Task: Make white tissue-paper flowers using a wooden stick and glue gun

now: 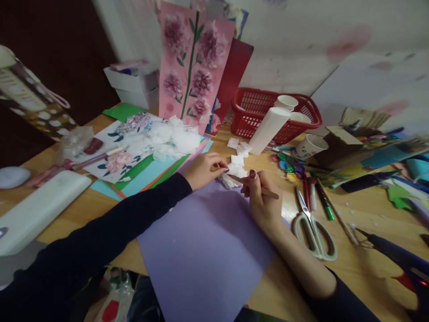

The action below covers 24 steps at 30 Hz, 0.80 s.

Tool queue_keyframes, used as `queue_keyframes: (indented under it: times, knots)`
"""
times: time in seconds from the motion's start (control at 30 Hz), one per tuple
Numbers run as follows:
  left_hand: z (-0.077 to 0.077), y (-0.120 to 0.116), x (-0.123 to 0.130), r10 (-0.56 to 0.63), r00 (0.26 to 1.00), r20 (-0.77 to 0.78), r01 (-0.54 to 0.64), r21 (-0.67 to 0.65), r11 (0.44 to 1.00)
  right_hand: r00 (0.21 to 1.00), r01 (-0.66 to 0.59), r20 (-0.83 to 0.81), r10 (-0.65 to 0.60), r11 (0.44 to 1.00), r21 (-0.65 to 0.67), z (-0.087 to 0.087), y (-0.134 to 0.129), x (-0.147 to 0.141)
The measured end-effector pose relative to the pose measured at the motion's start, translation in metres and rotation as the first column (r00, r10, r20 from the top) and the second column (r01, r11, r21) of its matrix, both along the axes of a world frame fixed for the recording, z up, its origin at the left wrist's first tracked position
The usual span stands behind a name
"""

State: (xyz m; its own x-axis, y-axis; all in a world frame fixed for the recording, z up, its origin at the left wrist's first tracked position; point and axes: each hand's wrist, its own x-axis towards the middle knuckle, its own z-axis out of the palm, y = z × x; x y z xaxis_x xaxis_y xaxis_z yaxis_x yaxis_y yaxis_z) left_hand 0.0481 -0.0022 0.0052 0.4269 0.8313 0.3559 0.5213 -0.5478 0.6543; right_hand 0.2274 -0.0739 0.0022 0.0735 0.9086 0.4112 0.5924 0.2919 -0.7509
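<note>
Now a slim brown wooden stick [272, 194] is being gripped in the right hand [264, 199], over the far end of the purple paper sheet [208, 250]; there, crumpled white tissue [230, 181] is spotted near the left hand's [207, 170] bent fingers, whose hold cannot be told.

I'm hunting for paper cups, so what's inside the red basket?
Two white cups show toward the right of the red basket. Its front wall and the tilted white roll cover much of the inside, so the bottom can't be seen.
</note>
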Motion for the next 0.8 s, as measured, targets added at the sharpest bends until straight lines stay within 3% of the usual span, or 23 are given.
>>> queue_keyframes:
  times: [0.27, 0.5, 0.67, 0.8]
  knots:
    - [0.001, 0.0, 0.001, -0.015, 1.0, -0.01, 0.015, -0.009, 1.0, 1.0, 0.011, -0.018, -0.011, 1.0, -0.002, 0.004, 0.0, -0.002]
    - [-0.004, 0.001, 0.001, -0.021, 1.0, 0.022, 0.022, -0.023, 1.0, 0.934, 0.027, -0.356, -0.001, 0.997, 0.066, 0.015, -0.006, -0.002]
    - [-0.004, 0.003, -0.003, 0.076, 0.993, 0.096, -0.079, 0.035, 0.996, 0.822, 0.071, -0.569, 0.007, 0.991, 0.115, 0.018, -0.012, 0.004]
    - [0.005, 0.012, -0.025, 0.206, 0.963, 0.173, -0.231, 0.139, 0.963, 0.769, 0.045, -0.639, 0.027, 0.994, 0.096, 0.016, -0.014, 0.011]
